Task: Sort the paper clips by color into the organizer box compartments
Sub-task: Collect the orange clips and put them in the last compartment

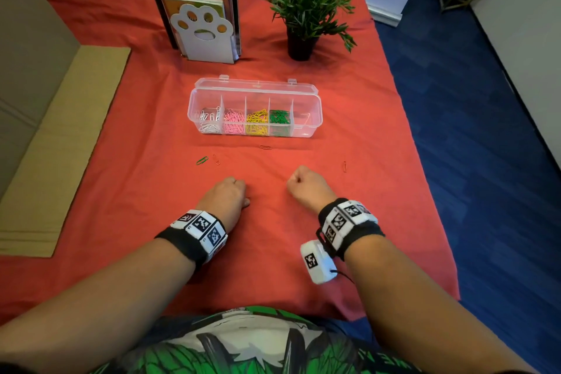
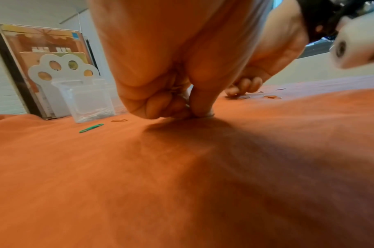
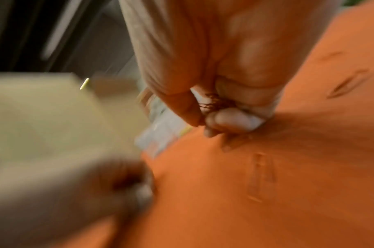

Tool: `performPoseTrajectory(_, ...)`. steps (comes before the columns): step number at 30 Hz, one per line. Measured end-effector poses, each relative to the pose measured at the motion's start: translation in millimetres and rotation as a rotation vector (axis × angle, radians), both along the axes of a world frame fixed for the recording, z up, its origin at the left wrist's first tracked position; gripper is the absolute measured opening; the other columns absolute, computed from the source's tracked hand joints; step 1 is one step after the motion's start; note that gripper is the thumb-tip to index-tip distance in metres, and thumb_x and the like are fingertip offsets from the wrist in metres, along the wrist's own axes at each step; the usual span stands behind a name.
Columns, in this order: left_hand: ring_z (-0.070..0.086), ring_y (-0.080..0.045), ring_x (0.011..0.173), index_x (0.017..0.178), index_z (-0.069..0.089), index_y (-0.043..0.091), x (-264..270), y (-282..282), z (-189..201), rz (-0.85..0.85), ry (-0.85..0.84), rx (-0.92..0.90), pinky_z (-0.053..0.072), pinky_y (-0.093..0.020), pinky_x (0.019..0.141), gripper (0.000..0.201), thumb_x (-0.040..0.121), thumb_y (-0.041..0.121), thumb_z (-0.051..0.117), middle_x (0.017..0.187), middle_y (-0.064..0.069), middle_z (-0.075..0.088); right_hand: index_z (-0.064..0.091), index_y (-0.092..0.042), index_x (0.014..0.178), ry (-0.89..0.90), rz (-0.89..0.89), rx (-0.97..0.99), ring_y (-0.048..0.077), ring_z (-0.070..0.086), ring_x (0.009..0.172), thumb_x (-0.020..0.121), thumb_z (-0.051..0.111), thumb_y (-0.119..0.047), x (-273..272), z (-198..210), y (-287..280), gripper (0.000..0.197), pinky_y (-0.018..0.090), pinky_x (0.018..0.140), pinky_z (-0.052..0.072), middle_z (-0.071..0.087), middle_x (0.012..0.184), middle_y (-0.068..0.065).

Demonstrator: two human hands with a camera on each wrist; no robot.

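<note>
The clear organizer box (image 1: pixel 315 106) lies open, with white, pink, yellow and green paper clips each in a compartment of their own; the rightmost compartment looks almost bare. One green clip (image 1: pixel 202 160) and three red clips (image 1: pixel 265 147) lie loose on the cloth. My left hand (image 1: pixel 235 188) is curled knuckles-down on the cloth; its thumb and fingers (image 2: pixel 190 114) pinch together, and thin wires show in the palm fold. My right hand (image 1: pixel 296 181) is a fist holding a bunch of red clips (image 3: pixel 217 102).
A red cloth (image 1: pixel 136 130) covers the table. Behind the box stand a paw-shaped bookend with books (image 1: pixel 203 33) and a potted plant (image 1: pixel 303 9). Flat cardboard (image 1: pixel 60 146) lies along the left side. The table's right edge drops to blue carpet (image 1: pixel 470 130).
</note>
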State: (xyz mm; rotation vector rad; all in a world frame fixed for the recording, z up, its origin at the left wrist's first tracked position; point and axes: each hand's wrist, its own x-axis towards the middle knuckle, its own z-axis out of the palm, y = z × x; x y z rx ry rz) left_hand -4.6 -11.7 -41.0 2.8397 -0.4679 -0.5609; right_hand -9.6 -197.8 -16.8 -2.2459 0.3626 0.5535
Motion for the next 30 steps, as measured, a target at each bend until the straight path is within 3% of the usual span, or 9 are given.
performPoseTrajectory(4, 0.056, -0.033, 0.1, 0.1, 0.055, 0.004, 2, -4, 4, 0.048, 0.064, -0.065, 0.041, -0.039, 0.088, 0.02, 0.091, 0.022, 0.052, 0.104, -0.016, 0.057, 0.046, -0.017, 0.079, 0.052, -0.475, 0.618, 0.01, 0.038, 0.049, 0.084, 0.04, 0.005, 7, 14, -5, 0.023, 0.018, 0.037, 0.03, 0.049, 0.064, 0.004)
performPoseTrajectory(7, 0.057, -0.019, 0.08, 0.097, 0.055, 0.01, 15, -14, 16, 0.276, 0.202, -0.374, 0.046, -0.032, 0.077, 0.01, 0.092, 0.013, 0.048, 0.089, -0.006, 0.058, 0.054, -0.014, 0.088, 0.063, -0.624, 0.834, 0.009, 0.036, 0.052, 0.087, 0.033, 0.006, 15, 27, -16, 0.028, 0.017, 0.041, 0.031, 0.043, 0.064, 0.001)
performPoseTrajectory(11, 0.045, -0.011, 0.055, 0.08, 0.05, 0.015, 49, -45, 51, 0.766, 0.629, -0.994, 0.046, -0.016, 0.039, 0.027, 0.094, 0.0, 0.033, 0.069, -0.004, 0.044, 0.056, -0.008, 0.082, 0.105, -0.875, 0.989, 0.011, 0.041, 0.055, 0.091, 0.033, -0.002, 25, 33, -36, 0.026, 0.02, 0.046, 0.038, 0.042, 0.064, 0.002)
performPoseTrajectory(13, 0.045, -0.012, 0.059, 0.084, 0.05, 0.011, 68, -65, 76, 0.836, 0.739, -1.176, 0.049, -0.017, 0.043, 0.025, 0.095, -0.001, 0.031, 0.071, -0.004, 0.046, 0.053, -0.007, 0.076, 0.112, -0.945, 1.023, 0.013, 0.042, 0.054, 0.091, 0.035, -0.005, 28, 34, -47, 0.024, 0.021, 0.043, 0.041, 0.042, 0.063, 0.003)
performPoseTrajectory(17, 0.047, -0.013, 0.064, 0.088, 0.048, 0.008, 105, -102, 103, 0.859, 0.804, -1.38, 0.051, -0.027, 0.066, 0.022, 0.093, -0.001, 0.028, 0.072, -0.004, 0.045, 0.052, -0.01, 0.071, 0.125, -0.969, 0.963, 0.014, 0.043, 0.055, 0.091, 0.039, -0.008, 34, 32, -66, 0.024, 0.02, 0.043, 0.043, 0.044, 0.063, 0.003)
performPoseTrajectory(21, 0.054, -0.014, 0.058, 0.111, 0.055, 0.001, 123, -124, 101, 0.897, 0.698, -1.318, 0.05, -0.029, 0.055, 0.028, 0.086, -0.001, 0.041, 0.079, -0.005, 0.05, 0.054, -0.01, 0.078, 0.038, -0.914, 0.843, 0.012, 0.042, 0.057, 0.094, 0.036, -0.004, 39, 34, -80, 0.025, 0.023, 0.053, 0.04, 0.043, 0.065, 0.003)
performPoseTrajectory(25, 0.061, -0.021, 0.101, 0.111, 0.059, 0.014, 122, -122, 86, 0.786, 0.501, -1.208, 0.047, -0.039, 0.097, 0.029, 0.088, 0.004, 0.044, 0.105, -0.003, 0.06, 0.051, -0.015, 0.076, -0.114, -0.717, 0.56, 0.009, 0.04, 0.057, 0.091, 0.028, 0.005, 52, 34, -79, 0.033, 0.019, 0.052, 0.038, 0.042, 0.069, 0.002)
performPoseTrajectory(28, 0.056, -0.017, 0.092, 0.103, 0.061, 0.017, 112, -105, 80, 0.701, 0.291, -1.068, 0.049, -0.031, 0.081, 0.025, 0.088, 0.002, 0.047, 0.101, -0.004, 0.061, 0.052, -0.023, 0.072, -0.261, -0.548, 0.308, 0.011, 0.044, 0.058, 0.089, 0.031, 0.002, 72, 38, -72, 0.037, 0.027, 0.058, 0.044, 0.048, 0.067, -0.002)
performPoseTrajectory(30, 0.057, -0.016, 0.091, 0.108, 0.063, 0.011, 102, -87, 75, 0.625, 0.198, -0.948, 0.048, -0.034, 0.089, 0.024, 0.088, 0.004, 0.052, 0.106, -0.008, 0.065, 0.053, -0.026, 0.07, -0.358, -0.476, 0.209, 0.015, 0.05, 0.064, 0.086, 0.033, -0.001, 89, 44, -64, 0.036, 0.036, 0.069, 0.049, 0.053, 0.069, -0.002)
